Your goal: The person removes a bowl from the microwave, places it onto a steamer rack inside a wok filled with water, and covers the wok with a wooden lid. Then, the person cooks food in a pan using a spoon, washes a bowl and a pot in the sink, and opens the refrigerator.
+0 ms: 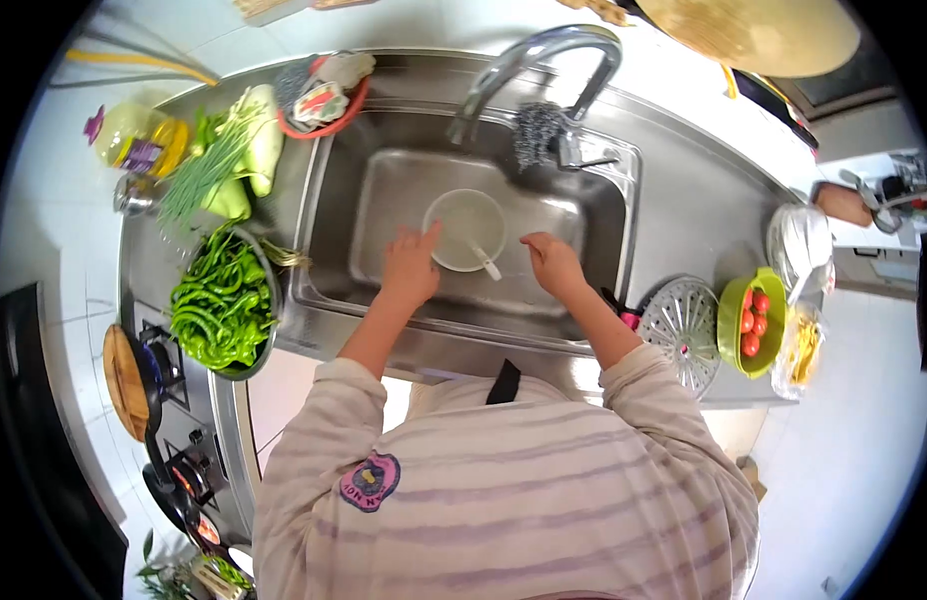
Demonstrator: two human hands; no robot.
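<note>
A round whitish bowl (454, 205) stands in the stainless steel sink (384, 180), with cloudy liquid in it. Inside leans a white spoon (487, 263), its handle sticking out over the near rim. My left hand (412, 265) is at the bowl's left side, fingers apart, one digit reaching over the rim; whether it presses on the bowl is hard to tell. To the right of the bowl, apart from it, my right hand (555, 264) is curled closed above the sink, with nothing showing in its fingers.
A faucet (544, 45) arches over the sink's back, a steel scourer (537, 135) beside it. Left are green peppers (221, 310), scallions (209, 170), an oil bottle (149, 140) and a stove (184, 430). Right are a perforated steel disc (681, 330) and tomatoes (752, 325) in a green basket (779, 300).
</note>
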